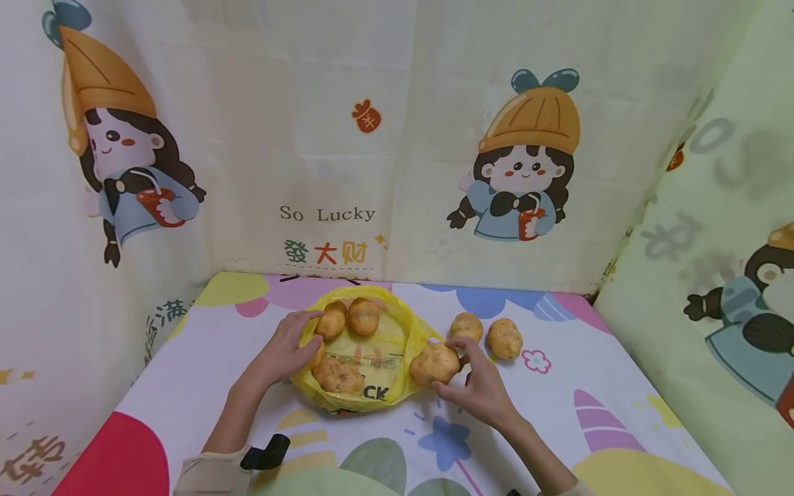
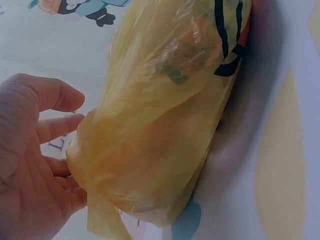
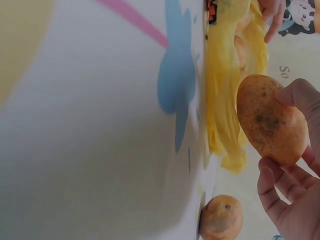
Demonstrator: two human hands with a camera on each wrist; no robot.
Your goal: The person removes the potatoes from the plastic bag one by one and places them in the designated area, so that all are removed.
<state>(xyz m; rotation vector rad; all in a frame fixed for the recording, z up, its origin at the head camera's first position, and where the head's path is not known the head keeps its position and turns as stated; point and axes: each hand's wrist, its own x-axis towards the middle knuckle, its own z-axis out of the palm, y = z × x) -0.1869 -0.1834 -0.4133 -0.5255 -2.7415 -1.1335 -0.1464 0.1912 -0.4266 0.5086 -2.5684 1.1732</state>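
Note:
An open yellow plastic bag (image 1: pixel 404 375) with black lettering lies on the table with several potatoes (image 1: pixel 363 317) inside. At its left rim is my left hand (image 1: pixel 288 348), fingers loosely bent and fingertips touching the plastic, as the left wrist view also shows. My right hand (image 1: pixel 480 386) grips a large potato (image 1: pixel 434 365) between thumb and fingers, just over the bag's right rim. In the right wrist view this potato (image 3: pixel 267 120) has dark spots and is held above the table surface, near the bag.
Two loose potatoes, one rounder (image 1: pixel 466 327) and one longer (image 1: pixel 505 339), lie on the table behind my right hand. A patterned cloth (image 1: pixel 217 365) covers the table. Printed fabric curtains (image 1: pixel 422 172) stand behind it and along both sides.

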